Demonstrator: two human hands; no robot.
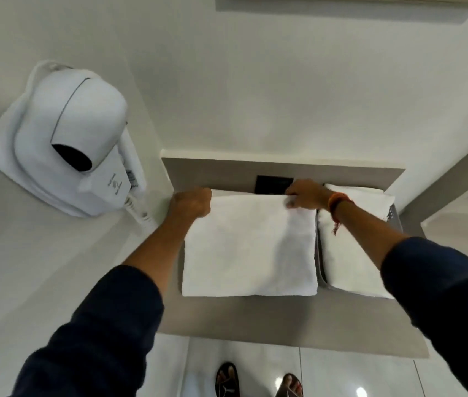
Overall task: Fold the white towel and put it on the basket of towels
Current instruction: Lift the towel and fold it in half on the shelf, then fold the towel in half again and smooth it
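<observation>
Both top corners of the folded white towel (250,247) are pinched in my fists, left hand (191,202) and right hand (307,196), as it lies on the grey shelf (255,319) beside the basket of towels (353,242), wall hairdryer (69,133) far left

soft even indoor light, wide-angle edge bending, glare spot on floor tiles (361,392)
</observation>
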